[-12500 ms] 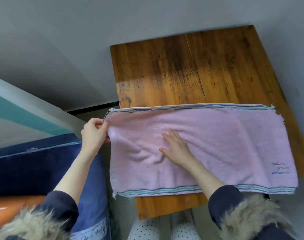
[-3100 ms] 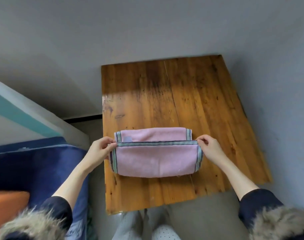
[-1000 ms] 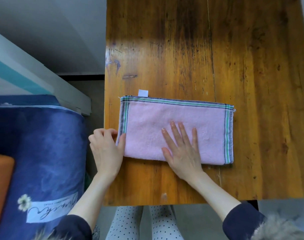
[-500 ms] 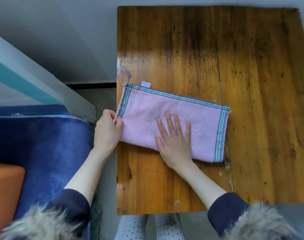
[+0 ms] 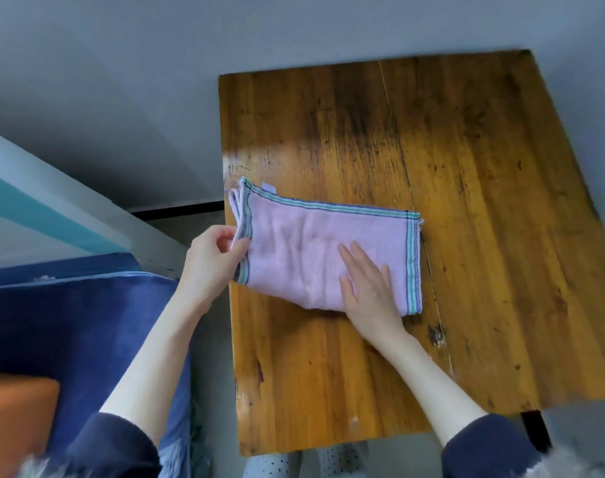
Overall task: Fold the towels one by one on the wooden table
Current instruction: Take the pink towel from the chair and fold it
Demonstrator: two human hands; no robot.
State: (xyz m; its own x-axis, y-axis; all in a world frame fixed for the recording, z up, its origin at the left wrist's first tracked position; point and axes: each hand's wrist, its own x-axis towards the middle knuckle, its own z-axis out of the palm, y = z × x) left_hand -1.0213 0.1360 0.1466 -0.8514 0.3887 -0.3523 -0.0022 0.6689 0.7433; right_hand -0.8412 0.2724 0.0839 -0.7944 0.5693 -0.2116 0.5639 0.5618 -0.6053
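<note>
A pink towel (image 5: 304,246) with green and blue striped borders lies folded into a small rectangle on the left half of the wooden table (image 5: 466,201). My left hand (image 5: 209,260) pinches the towel's left striped edge at the table's left side and lifts its layers slightly off the wood. My right hand (image 5: 370,284) lies flat with straight fingers on the right part of the towel, pressing it down. A small white label sticks out at the towel's far left corner.
A dark blue bedding bundle (image 5: 70,326) lies left of the table, with an orange cushion (image 5: 18,408) at the lower left. A white and teal ledge (image 5: 52,208) runs behind it. Grey floor surrounds the table; my knees show below its near edge.
My left hand has raised the towel's left edge, so its layers part there. My right hand slid to the right on the towel. The camera view shifted and pulled back.
</note>
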